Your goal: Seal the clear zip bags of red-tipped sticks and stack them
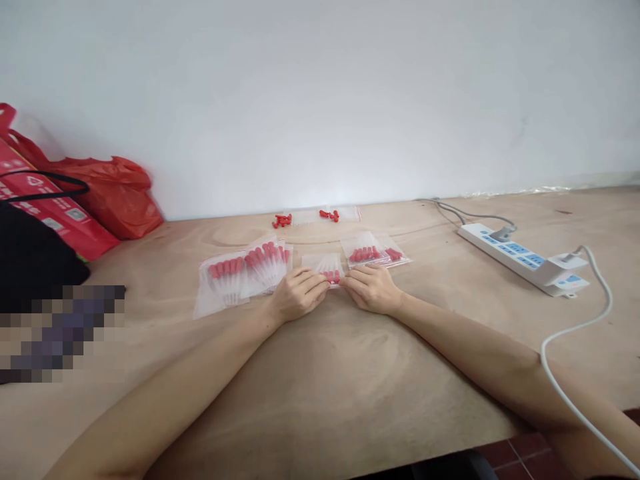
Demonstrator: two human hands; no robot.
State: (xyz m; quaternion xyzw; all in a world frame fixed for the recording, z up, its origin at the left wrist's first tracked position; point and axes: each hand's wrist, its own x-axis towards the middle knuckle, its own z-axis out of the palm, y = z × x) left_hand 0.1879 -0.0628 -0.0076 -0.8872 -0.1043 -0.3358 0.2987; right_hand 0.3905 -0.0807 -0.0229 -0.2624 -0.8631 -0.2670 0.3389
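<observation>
Two bare forearms reach up from 6 o'clock across a wooden table (320, 387) and meet near its middle. The left hand (296, 295) and the right hand (373, 288) lie knuckles up, close together, with their fingertips turned toward each other. Between them sits a small clear bag (326, 265) of droppers with red bulbs. Its near edge lies right at the fingertips of both hands, and the rest of it stretches away toward 12 o'clock. Each hand's fingers are curled and held close together, and they seem to pinch the bag's near edge from either side, though the thumbs are hidden, so the grip cannot be told for sure.

At 9 o'clock of the left hand, just beside it, lies a fanned pile of filled bags (243, 273). At 12 o'clock of the right hand, almost touching the knuckles, lies a second pile of bags (374, 253). Farther off at 12 o'clock, near the white wall (320, 93), a few loose red bulbs (283, 220) lie scattered beside some clear tubes. At 3 o'clock a white power strip (520, 259) rests on the table, its cable curving back toward 5 o'clock. At 9 o'clock, against the wall, sits a red plastic bag (113, 193).
</observation>
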